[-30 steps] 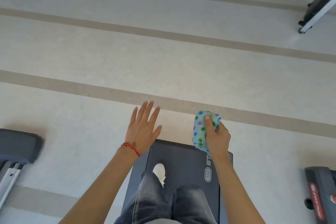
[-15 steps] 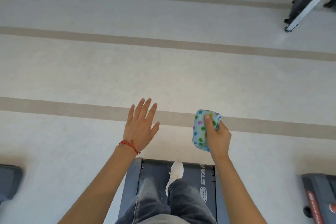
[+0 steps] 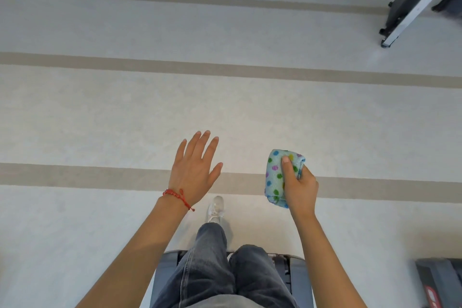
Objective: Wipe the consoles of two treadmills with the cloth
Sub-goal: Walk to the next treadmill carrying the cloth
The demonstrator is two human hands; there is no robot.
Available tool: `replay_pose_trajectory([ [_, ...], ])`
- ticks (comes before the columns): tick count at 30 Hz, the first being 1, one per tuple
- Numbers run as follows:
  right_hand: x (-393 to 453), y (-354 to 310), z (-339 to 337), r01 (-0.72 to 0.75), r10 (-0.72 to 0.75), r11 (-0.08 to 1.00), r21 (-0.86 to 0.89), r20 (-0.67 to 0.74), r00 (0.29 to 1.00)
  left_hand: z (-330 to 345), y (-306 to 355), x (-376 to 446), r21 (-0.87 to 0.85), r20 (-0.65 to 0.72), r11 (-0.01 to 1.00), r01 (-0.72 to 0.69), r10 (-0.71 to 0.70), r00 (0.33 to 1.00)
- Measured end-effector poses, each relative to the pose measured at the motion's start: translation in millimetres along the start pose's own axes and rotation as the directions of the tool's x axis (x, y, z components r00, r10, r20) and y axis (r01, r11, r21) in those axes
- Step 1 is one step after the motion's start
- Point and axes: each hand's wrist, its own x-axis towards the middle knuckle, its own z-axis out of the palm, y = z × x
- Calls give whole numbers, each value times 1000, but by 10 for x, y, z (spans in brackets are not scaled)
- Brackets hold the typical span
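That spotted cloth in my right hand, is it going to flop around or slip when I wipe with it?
The cloth looks soft and floppy: it is bunched into a fold under the right hand. Probably light, since thumb and fingers alone hold it. Its textured weave suggests little slipping.

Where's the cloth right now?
In the head view the cloth is folded in the right hand, right of centre, above the floor and level with the open left hand.
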Motion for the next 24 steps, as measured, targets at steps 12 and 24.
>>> replay_pose_trajectory([
  [12, 1672, 573, 972, -50, 54, 998, 30, -155, 987, 1332, -613, 1661, 32, 4, 983, -181, 181, 983],
  [24, 2830, 667, 647, -159, 165, 986, 43, -302, 939, 1841, -105, 3111, -34, 70, 934, -357, 358, 931],
])
